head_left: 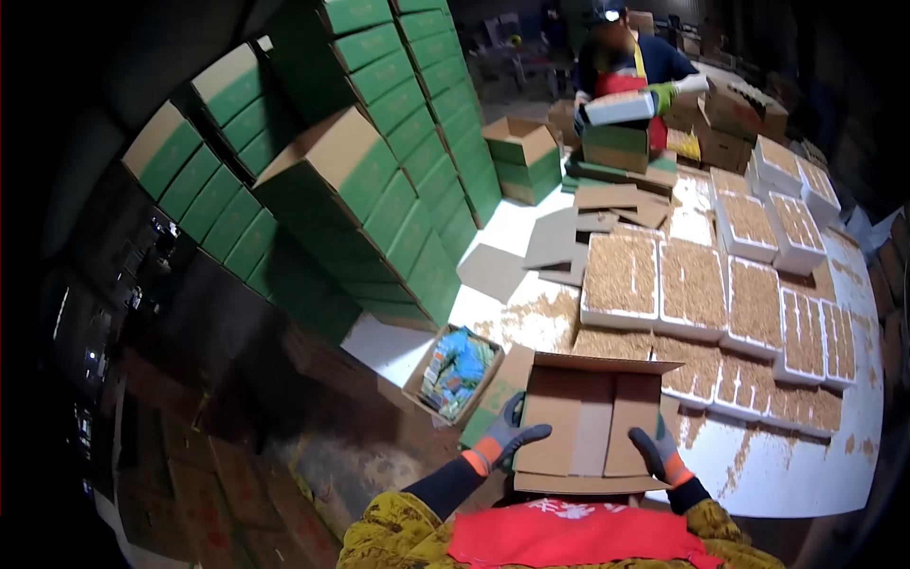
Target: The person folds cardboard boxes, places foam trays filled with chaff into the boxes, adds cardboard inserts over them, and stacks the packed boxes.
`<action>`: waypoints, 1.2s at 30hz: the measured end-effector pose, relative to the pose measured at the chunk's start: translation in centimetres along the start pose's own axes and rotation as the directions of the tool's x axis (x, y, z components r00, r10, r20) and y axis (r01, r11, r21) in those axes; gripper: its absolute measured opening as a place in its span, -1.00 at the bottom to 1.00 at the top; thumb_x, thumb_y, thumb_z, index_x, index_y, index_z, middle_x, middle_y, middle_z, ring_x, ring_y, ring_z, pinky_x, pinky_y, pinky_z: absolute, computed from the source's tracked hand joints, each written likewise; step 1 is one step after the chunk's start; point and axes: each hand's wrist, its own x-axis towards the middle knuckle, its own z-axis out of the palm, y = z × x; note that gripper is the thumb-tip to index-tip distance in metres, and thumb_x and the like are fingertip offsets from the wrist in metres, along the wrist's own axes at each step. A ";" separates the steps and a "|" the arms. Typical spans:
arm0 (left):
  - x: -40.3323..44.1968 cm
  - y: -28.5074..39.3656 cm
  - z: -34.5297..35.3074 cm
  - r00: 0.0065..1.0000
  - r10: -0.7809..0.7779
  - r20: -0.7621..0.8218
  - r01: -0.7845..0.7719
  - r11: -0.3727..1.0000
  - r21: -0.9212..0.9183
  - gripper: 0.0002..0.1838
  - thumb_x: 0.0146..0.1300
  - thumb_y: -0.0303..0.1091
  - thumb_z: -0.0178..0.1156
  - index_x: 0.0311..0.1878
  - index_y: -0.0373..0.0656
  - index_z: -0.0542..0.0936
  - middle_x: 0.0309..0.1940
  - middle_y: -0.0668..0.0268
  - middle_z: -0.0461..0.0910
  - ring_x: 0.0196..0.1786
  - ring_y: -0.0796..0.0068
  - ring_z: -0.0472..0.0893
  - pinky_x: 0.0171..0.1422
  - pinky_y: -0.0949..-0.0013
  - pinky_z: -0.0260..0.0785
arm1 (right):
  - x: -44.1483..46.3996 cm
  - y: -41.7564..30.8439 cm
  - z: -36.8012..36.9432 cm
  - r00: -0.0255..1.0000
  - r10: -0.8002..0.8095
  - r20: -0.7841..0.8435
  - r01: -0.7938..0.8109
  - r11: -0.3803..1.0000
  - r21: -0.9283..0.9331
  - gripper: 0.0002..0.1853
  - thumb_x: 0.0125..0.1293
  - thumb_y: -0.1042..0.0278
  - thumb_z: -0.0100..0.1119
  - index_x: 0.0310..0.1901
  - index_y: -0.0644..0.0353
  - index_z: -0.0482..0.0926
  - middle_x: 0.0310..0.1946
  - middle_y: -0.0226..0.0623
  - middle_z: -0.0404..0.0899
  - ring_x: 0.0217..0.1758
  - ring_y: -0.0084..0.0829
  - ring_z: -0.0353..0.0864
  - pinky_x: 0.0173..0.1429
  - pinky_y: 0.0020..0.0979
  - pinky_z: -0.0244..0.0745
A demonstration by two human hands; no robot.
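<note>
An open cardboard box [592,424] sits right in front of me, its inside facing up and bottom flaps showing. My left hand [517,433], in a grey glove with an orange cuff, grips its left wall, with the thumb over the edge. On the right wall my right hand [656,453], gloved alike, holds on with the thumb inside. White trays topped with brown granular material [621,275] stand in rows just beyond the box. To the left of it is a small carton [455,373] with blue and green packets.
Tall stacks of green boxes [398,171] rise at the left. Flat cardboard pieces [559,237] lie mid-table. Across the white table [796,479], a co-worker [630,71] in a red apron holds a white tray [621,108] over another box.
</note>
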 end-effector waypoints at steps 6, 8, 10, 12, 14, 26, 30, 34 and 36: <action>4.1 5.3 -9.3 0.960 0.278 -0.017 -0.277 0.945 -0.177 -0.41 0.38 -0.15 0.01 0.37 -0.26 0.23 0.16 0.17 0.46 0.16 0.42 0.46 0.26 0.38 0.29 | 3.9 -7.0 1.9 0.992 0.068 -0.107 0.033 0.674 0.738 -0.56 0.39 0.17 0.01 0.22 0.19 0.38 0.07 -0.30 0.50 0.12 -0.44 0.49 0.21 -0.38 0.41; 7.7 5.2 -15.9 0.709 0.629 -0.319 -0.695 0.701 -0.161 -0.53 0.45 -0.22 -0.10 0.32 -0.25 0.31 0.21 0.20 0.41 0.23 0.40 0.39 0.35 0.34 0.18 | 6.5 -13.7 5.6 0.991 0.049 -0.121 0.084 0.470 0.879 -0.59 0.40 0.16 -0.01 0.17 0.22 0.42 0.02 -0.29 0.54 0.06 -0.44 0.54 0.17 -0.38 0.45; 7.8 9.1 -26.0 0.594 0.636 -0.493 -0.749 0.661 -0.050 -0.46 0.46 -0.09 -0.13 0.37 -0.21 0.26 0.34 0.17 0.31 0.38 0.33 0.28 0.44 0.28 0.07 | 13.6 -12.6 6.9 0.927 -0.336 -0.165 0.326 0.505 0.799 -0.52 0.43 0.12 -0.06 0.25 0.25 0.33 0.16 -0.21 0.43 0.20 -0.33 0.42 0.32 -0.32 0.29; 7.9 9.8 -34.9 0.507 0.497 -0.704 -0.773 0.623 -0.117 -0.41 0.46 -0.01 -0.18 0.42 -0.17 0.20 0.41 0.25 0.21 0.42 0.32 0.22 0.49 0.18 -0.04 | 19.4 -13.2 8.5 0.780 -0.604 -0.163 0.528 0.497 0.688 -0.46 0.45 0.09 -0.10 0.32 0.27 0.25 0.28 -0.15 0.34 0.30 -0.25 0.33 0.43 -0.28 0.16; 10.3 8.9 -45.2 0.305 0.579 -0.756 -0.822 0.561 0.098 -0.35 0.45 0.08 -0.18 0.44 -0.15 0.15 0.44 0.24 0.14 0.47 0.30 0.12 0.52 0.16 -0.14 | 22.2 -17.9 11.7 0.702 -0.699 -0.134 0.573 0.444 0.688 -0.44 0.45 0.09 -0.11 0.35 0.26 0.21 0.32 -0.13 0.30 0.34 -0.24 0.29 0.47 -0.27 0.10; 23.8 9.7 -64.6 0.564 0.638 -0.525 -0.786 0.218 -0.579 -0.32 0.47 0.09 -0.24 0.45 -0.21 0.10 0.44 0.23 0.12 0.39 0.36 0.22 0.47 0.39 -0.03 | 36.3 -42.5 30.5 0.799 -0.575 -0.179 0.600 0.735 0.317 -0.25 0.18 -0.17 0.17 0.24 0.20 0.25 0.17 -0.15 0.32 0.15 -0.16 0.40 0.07 -0.08 0.46; 28.3 9.6 -66.9 0.512 0.621 -0.594 -0.858 0.406 -0.315 -0.42 0.52 -0.06 -0.30 0.46 -0.19 0.07 0.46 0.25 0.09 0.45 0.37 0.14 0.51 0.37 -0.04 | 37.8 -45.9 36.1 0.939 -0.309 0.149 0.226 0.883 0.410 0.06 0.10 -0.46 0.10 0.38 0.26 0.05 0.31 -0.01 0.16 0.22 -0.04 0.35 -0.06 0.08 0.51; 32.8 6.9 -68.6 0.312 0.763 -0.566 -0.938 0.341 -0.058 -0.46 0.51 -0.18 -0.32 0.47 -0.18 0.05 0.47 0.23 0.06 0.47 0.35 0.10 0.53 0.36 -0.11 | 38.7 -47.4 36.8 0.929 -0.322 0.185 0.371 0.783 -0.499 0.05 0.18 -0.55 -0.24 0.28 0.47 0.13 -0.01 0.12 0.44 -0.08 0.00 0.55 0.06 -0.11 0.43; 32.1 7.1 -68.1 0.363 0.721 -0.590 -0.918 0.386 -0.093 -0.47 0.50 -0.20 -0.27 0.45 -0.20 0.08 0.44 0.20 0.11 0.43 0.33 0.15 0.50 0.35 -0.06 | 39.9 -45.9 38.0 0.823 -0.556 0.119 0.475 0.557 -0.681 0.03 0.22 -0.56 -0.40 0.16 0.50 0.30 -0.16 0.15 0.53 -0.09 0.06 0.55 0.13 -0.14 0.35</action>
